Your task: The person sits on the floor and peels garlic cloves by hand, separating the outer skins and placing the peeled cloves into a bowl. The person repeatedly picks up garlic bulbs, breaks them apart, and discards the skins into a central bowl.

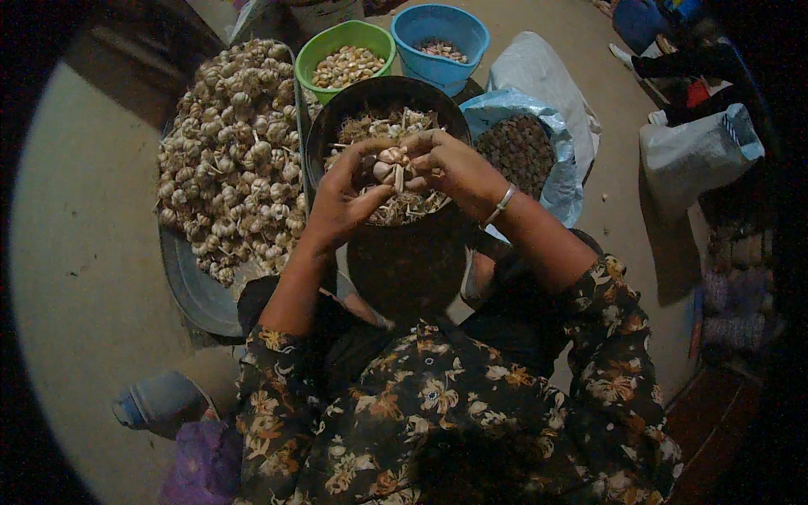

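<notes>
Between my two hands is a garlic bulb (386,169) with part of its stem showing and its cloves bared. My left hand (344,192) grips it from the left, thumb below and fingers curled over the far side. From the right, my right hand (451,165) has its fingertips against the same bulb; a bangle (500,205) circles that wrist. Both hands are over a dark round basin (388,87). Inside the basin lie dry garlic skins, roots and stem pieces (404,211), partly hidden by my hands.
Left stands a metal tray (196,302) heaped with garlic bulbs (237,151). Beyond the basin are a green bucket (306,76) of peeled-looking cloves and a blue bucket (429,69) of pinkish cloves. An opened sack (565,189) holds dark contents. Another person's leg (682,66) shows far right.
</notes>
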Action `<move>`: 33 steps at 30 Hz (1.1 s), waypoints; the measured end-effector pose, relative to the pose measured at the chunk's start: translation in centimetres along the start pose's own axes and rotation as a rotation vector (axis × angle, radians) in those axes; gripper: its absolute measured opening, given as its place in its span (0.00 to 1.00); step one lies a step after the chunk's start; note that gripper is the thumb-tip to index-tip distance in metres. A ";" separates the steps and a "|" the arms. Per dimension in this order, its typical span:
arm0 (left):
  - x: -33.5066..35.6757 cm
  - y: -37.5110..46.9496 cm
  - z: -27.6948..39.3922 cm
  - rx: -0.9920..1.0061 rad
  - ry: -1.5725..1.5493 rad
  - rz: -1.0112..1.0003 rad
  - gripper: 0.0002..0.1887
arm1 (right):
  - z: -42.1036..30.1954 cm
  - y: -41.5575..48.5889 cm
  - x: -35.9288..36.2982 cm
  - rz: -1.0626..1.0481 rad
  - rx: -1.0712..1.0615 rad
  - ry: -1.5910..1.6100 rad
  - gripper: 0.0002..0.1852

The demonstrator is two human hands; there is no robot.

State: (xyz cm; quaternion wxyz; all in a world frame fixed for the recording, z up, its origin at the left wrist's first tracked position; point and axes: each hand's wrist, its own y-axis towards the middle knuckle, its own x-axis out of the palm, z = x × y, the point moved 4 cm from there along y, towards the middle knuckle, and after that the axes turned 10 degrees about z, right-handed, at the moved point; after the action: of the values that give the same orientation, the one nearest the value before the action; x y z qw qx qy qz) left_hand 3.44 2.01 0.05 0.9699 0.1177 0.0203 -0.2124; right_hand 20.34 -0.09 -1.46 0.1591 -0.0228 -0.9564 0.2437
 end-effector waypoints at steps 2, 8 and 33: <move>-0.3 0.2 0.4 0.115 0.088 0.003 0.27 | -0.2 0.0 0.0 -0.062 -0.021 0.034 0.16; 0.1 0.2 0.7 0.374 0.462 -0.026 0.30 | 0.8 0.2 0.5 -0.002 0.028 0.028 0.15; 1.3 0.5 0.0 0.211 0.390 -0.184 0.27 | 3.9 2.5 -2.4 -0.061 -0.183 -0.393 0.11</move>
State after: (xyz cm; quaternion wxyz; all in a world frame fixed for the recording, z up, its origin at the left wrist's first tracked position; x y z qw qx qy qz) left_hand 4.87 1.94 0.01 0.9066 0.2546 0.1955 -0.2740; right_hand 21.26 0.03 -6.57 -0.0260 0.0396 -0.9875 0.1506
